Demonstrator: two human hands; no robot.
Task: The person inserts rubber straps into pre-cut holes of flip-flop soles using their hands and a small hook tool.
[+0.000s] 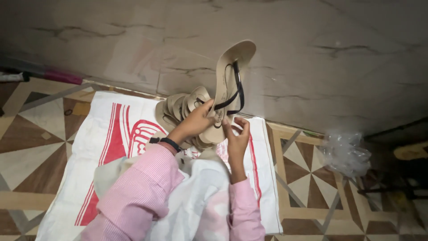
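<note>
Left hand: your left hand wraps its fingers round the heel end of a beige sandal, gripping it from the left side.
Right hand: your right hand sits just below the heel, its fingers curled against the sandal's lower edge and closed on it.
Sandal: you hold it above the white sack, its long axis running nearly upright in the picture, toe up toward the marble wall, heel down at your hands, leaning slightly right.
Strap: a black strap loops over the insole, which faces you.
Stack: more beige sandals lie fanned in an overlapping pile just left of and behind the held one, touching your left hand's side.
Sack: white woven with red printing, spread flat on the patterned tile floor.
Sleeves: pink striped sleeves cover both your forearms; a dark band circles the left wrist.
Right side: a crumpled clear plastic bag lies on the floor, well apart from your hands.
</note>
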